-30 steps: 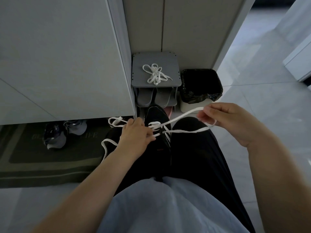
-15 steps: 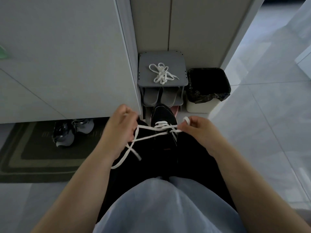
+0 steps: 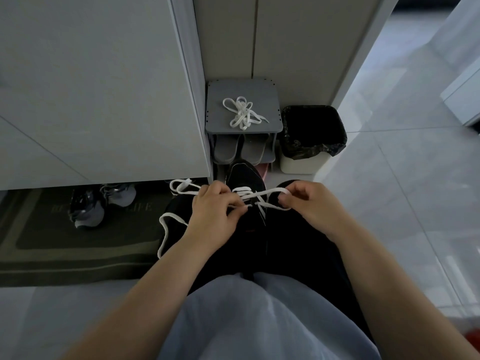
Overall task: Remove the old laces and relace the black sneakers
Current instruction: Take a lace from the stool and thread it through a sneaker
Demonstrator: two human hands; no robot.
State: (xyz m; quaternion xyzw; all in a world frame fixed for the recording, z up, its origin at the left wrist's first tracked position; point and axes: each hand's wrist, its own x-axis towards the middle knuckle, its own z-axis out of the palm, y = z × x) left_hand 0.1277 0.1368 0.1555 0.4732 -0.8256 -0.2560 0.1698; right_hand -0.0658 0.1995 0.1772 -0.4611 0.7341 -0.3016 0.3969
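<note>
L hand & R hand each pinch the white lace over black sneaker (toe pointing away).

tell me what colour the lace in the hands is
White lace, best in the head view.

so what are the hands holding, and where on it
The white lace on the black sneaker: left hand pinches its left run near the shoe, right hand pinches its looped right run.

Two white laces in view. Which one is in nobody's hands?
The tangled lace lying on the grey stool. The other lace runs through the black sneaker, with the left hand and right hand each pinching it.
</note>
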